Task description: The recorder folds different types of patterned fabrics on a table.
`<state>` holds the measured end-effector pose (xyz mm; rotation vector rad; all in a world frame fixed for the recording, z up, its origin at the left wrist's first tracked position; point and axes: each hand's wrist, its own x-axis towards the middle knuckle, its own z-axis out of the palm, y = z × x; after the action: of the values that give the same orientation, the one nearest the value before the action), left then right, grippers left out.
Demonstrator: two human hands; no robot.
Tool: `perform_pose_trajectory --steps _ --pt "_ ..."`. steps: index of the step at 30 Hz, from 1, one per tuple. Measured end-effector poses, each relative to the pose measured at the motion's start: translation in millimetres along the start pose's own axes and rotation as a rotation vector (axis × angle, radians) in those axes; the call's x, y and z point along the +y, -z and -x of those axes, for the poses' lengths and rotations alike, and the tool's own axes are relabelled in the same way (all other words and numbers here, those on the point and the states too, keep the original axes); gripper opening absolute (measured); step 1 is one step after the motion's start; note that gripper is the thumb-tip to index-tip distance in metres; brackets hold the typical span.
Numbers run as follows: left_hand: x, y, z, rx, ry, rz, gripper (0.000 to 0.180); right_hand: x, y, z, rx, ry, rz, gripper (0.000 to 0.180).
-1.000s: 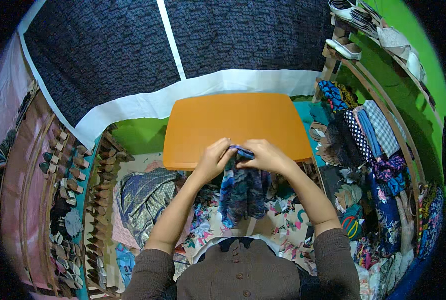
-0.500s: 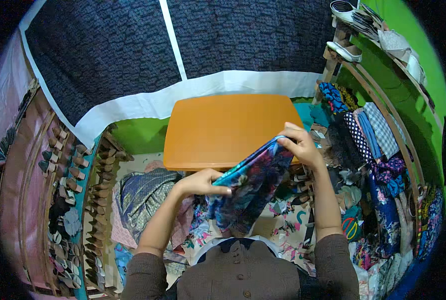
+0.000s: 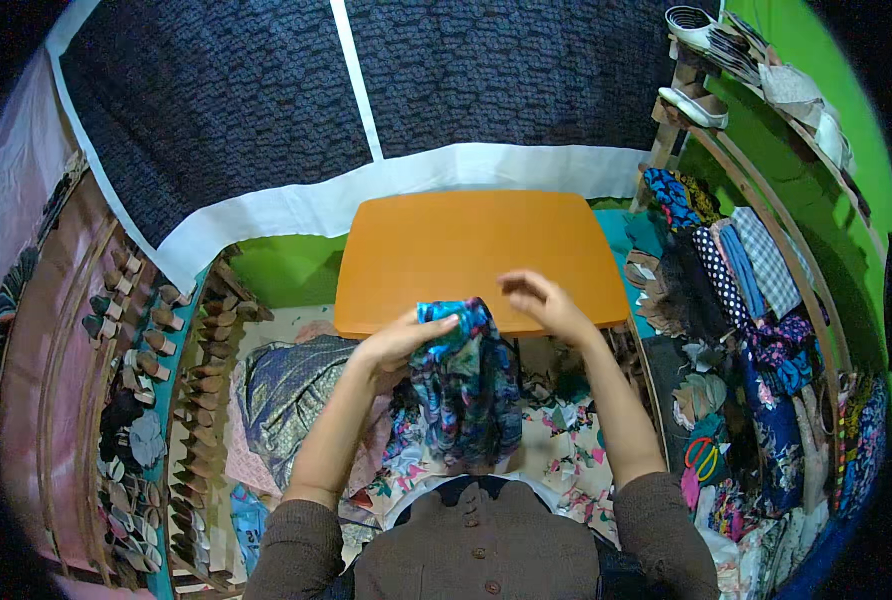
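Observation:
A piece of blue floral fabric [image 3: 471, 400] hangs in front of me, dark with teal and pink patches. My left hand [image 3: 403, 338] grips its top edge, thumb lying over the front of the cloth. Off to the right of the fabric, my right hand [image 3: 544, 303] is raised with its fingers apart and bent, holding nothing. It hovers over the near edge of the orange table [image 3: 476, 250]. The fabric's lower end falls close to my lap.
Heaped cloth [image 3: 301, 400] lies on the floor at left, beside racks of wooden shoe lasts [image 3: 201, 420]. Folded fabrics [image 3: 766, 260] fill the right-hand shelf. Orange-handled scissors [image 3: 703, 458] rest below them. Colourful scraps [image 3: 566, 440] litter the floor.
My right hand has let go of the fabric's far corner and moved left and slightly down. The cloth, stretched between both hands before, now droops from my left hand.

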<state>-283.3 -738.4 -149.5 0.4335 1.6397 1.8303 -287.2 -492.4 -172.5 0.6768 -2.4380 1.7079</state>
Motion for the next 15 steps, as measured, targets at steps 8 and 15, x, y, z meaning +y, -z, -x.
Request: perform_pose_trajectory --steps 8,15 --pt "36 17 5 0.042 -0.076 0.023 0.044 60 -70 39 -0.128 -0.163 0.321 0.034" --pt "55 2 10 0.009 -0.109 0.110 0.044 79 -98 18 0.135 0.018 0.189 0.025"
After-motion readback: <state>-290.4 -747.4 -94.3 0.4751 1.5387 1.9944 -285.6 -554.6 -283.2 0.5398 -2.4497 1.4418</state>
